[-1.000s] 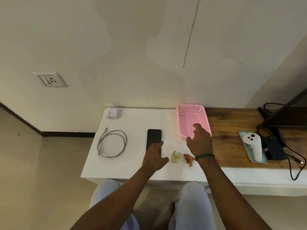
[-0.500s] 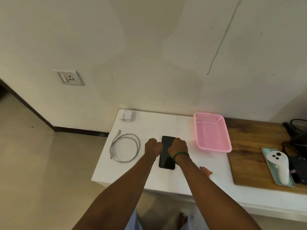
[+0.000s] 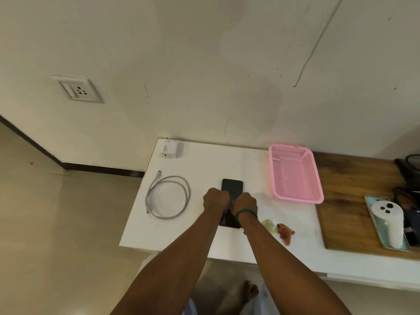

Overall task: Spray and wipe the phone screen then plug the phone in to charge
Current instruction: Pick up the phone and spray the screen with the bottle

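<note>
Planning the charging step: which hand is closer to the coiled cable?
Left. The left hand is at the left edge of the phone, the coiled cable left of it; the right hand is at the phone's right edge, farther off.

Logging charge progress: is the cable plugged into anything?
Unplugged: the cable lies coiled on the table, apart from adapter and phone.

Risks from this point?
1. Right forearm passes close beside the small spray bottle; a sideways move could knock it over.
2. Left hand and right hand curl over the phone, grip hidden; it could slip if lifted.
3. Wall socket sits well left of the table; the coiled cable may not reach.
</note>
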